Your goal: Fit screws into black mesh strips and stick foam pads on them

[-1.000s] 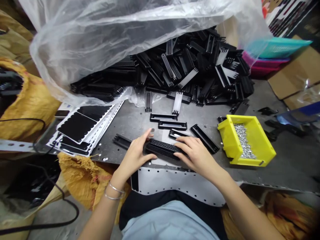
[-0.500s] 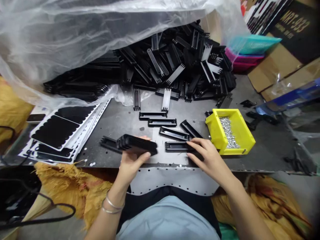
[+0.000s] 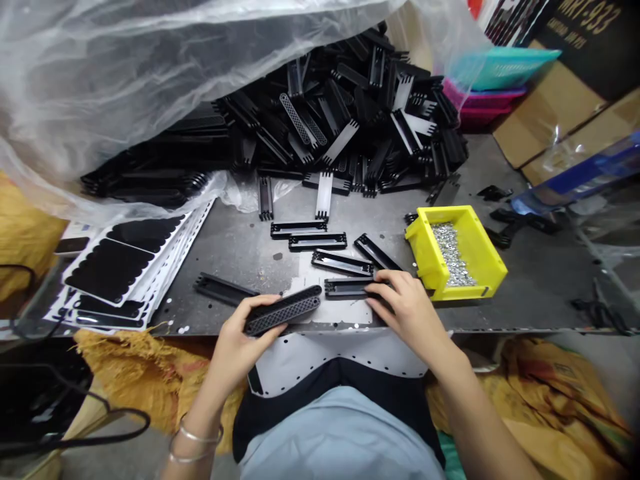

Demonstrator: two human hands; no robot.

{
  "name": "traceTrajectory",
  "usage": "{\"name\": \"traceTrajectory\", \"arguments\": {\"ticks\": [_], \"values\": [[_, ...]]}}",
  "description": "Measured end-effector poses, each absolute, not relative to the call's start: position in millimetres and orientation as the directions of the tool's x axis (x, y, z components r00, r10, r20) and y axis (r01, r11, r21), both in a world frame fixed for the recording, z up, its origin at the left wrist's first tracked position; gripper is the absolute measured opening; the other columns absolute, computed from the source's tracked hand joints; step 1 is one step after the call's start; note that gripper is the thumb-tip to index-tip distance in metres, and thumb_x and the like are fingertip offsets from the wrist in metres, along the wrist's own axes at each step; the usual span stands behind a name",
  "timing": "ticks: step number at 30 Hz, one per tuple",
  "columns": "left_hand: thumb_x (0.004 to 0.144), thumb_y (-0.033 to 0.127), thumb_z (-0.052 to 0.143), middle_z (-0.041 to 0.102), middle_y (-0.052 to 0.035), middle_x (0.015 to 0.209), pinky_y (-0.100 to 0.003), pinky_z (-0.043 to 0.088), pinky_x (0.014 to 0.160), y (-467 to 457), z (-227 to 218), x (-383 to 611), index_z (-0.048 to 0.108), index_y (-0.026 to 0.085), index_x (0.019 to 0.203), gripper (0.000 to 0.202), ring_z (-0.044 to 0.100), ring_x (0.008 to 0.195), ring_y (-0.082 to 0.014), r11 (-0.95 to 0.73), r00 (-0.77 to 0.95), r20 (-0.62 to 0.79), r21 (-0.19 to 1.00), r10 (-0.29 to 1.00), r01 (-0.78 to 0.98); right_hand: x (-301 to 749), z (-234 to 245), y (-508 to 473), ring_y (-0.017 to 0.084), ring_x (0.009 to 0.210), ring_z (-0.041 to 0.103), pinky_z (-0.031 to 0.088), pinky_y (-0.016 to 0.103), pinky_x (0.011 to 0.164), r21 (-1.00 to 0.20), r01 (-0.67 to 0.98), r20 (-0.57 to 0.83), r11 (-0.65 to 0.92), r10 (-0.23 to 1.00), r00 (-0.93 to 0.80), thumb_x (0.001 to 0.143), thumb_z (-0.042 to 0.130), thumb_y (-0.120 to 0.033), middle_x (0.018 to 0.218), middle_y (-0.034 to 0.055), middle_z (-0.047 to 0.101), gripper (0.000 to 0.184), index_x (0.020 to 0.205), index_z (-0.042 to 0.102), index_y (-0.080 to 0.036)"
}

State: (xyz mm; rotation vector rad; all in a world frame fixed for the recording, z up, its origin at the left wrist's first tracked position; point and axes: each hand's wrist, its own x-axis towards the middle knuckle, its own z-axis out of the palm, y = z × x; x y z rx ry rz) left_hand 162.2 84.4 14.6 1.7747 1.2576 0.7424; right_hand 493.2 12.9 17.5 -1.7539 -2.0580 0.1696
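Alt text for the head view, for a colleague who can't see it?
Left hand holds a black perforated plastic bar over a metal bench; right hand rests on a second black bar. A heap of black parts lies behind, beside a yellow bin of metal hardware.

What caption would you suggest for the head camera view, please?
The left hand holds a perforated black plastic part; the right hand touches a black bar.
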Motion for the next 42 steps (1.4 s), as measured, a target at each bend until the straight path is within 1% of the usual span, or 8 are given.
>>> {"name": "traceTrajectory", "arguments": {"ticks": [5, 12, 16, 21, 29, 33, 38, 42], "values": [[0.095, 0.028, 0.068, 0.071, -0.0071, 0.128, -0.047, 0.051, 0.111, 83, 4, 170, 0.062, 0.028, 0.132, 0.038, 0.066, 0.122, -0.0263, -0.339, 0.554, 0.024, 0.813, 0.832, 0.474, 514, 21, 20, 0.025, 0.099, 0.066, 0.05, 0.041, 0.085, -0.48, 0.863, 0.212, 0.158, 0.975, -0.06, 0.105, 0.055, -0.025, 0.109, 0.008, 0.073, 0.014, 0.105, 0.069, -0.022], [0.082, 0.007, 0.063, 0.039, -0.0157, 0.157, -0.062, 0.034, 0.122, 86, -3, 219, 0.015, 0.029, 0.168, 0.1, 0.032, 0.148, -0.0377, -0.582, 0.647, 0.175, 0.647, 0.742, 0.492, 460, 28, 63, 0.022, 0.093, 0.067, 0.055, 0.038, 0.087, -0.634, 0.734, 0.109, 0.242, 0.968, -0.225, 0.107, 0.05, -0.024, 0.095, 0.0058, 0.072, 0.02, 0.098, 0.069, -0.022], [0.084, 0.008, 0.065, 0.056, -0.0124, 0.138, -0.058, 0.045, 0.112, 94, -2, 225, 0.038, 0.029, 0.159, 0.083, 0.048, 0.128, -0.0341, -0.592, 0.674, 0.137, 0.625, 0.725, 0.509, 462, 28, 79, 0.026, 0.102, 0.065, 0.056, 0.042, 0.092, -0.521, 0.83, 0.17, 0.2, 0.977, -0.129, 0.107, 0.047, -0.025, 0.107, 0.0113, 0.068, 0.024, 0.107, 0.07, -0.02], [0.092, 0.028, 0.075, 0.052, -0.012, 0.144, -0.059, 0.039, 0.12, 91, 0, 231, 0.068, 0.027, 0.124, 0.033, 0.043, 0.141, -0.0335, -0.668, 0.625, 0.336, 0.611, 0.704, 0.424, 494, 22, 88, 0.03, 0.105, 0.063, 0.055, 0.046, 0.091, -0.357, 0.913, 0.129, 0.199, 0.978, -0.163, 0.102, 0.058, -0.027, 0.114, 0.0132, 0.068, 0.014, 0.108, 0.069, -0.019], [0.095, 0.027, 0.072, 0.061, -0.0095, 0.139, -0.065, 0.026, 0.127, 72, -9, 227, 0.064, 0.024, 0.116, 0.022, 0.045, 0.146, -0.0301, -0.711, 0.557, 0.456, 0.556, 0.694, 0.43, 482, 18, 96, 0.022, 0.095, 0.069, 0.052, 0.036, 0.085, -0.44, 0.765, 0.327, 0.471, 0.877, -0.351, 0.103, 0.058, -0.024, 0.103, 0.0076, 0.076, 0.013, 0.094, 0.067, -0.021], [0.1, 0.034, 0.065, 0.039, -0.0189, 0.161, -0.065, 0.029, 0.126, 74, -8, 228, 0.038, 0.023, 0.157, 0.064, 0.027, 0.157, -0.0353, -0.65, 0.585, 0.31, 0.513, 0.75, 0.561, 483, 26, 114, 0.019, 0.099, 0.07, 0.054, 0.035, 0.091, -0.684, 0.587, 0.217, 0.433, 0.889, -0.403, 0.106, 0.054, -0.03, 0.103, 0.0048, 0.076, 0.018, 0.099, 0.07, -0.023], [0.101, 0.035, 0.062, 0.022, -0.0187, 0.171, -0.066, 0.031, 0.125, 79, -8, 232, 0.013, 0.032, 0.167, 0.082, 0.017, 0.161, -0.0395, -0.624, 0.629, 0.2, 0.524, 0.752, 0.58, 479, 28, 152, 0.03, 0.114, 0.061, 0.047, 0.048, 0.097, -0.455, 0.844, 0.125, 0.284, 0.959, -0.256, 0.099, 0.065, -0.026, 0.119, 0.0137, 0.071, 0.01, 0.1, 0.073, -0.02], [0.097, 0.035, 0.068, 0.003, -0.0222, 0.175, -0.07, 0.024, 0.125, 79, -9, 232, -0.007, 0.027, 0.168, 0.103, 0.002, 0.163, -0.0421, -0.567, 0.549, 0.228, 0.574, 0.804, 0.591, 476, 32, 164, 0.024, 0.101, 0.068, 0.051, 0.041, 0.092, -0.48, 0.812, 0.013, 0.332, 0.928, -0.372, 0.098, 0.067, -0.022, 0.102, 0.006, 0.077, 0.009, 0.097, 0.076, -0.023]]}}
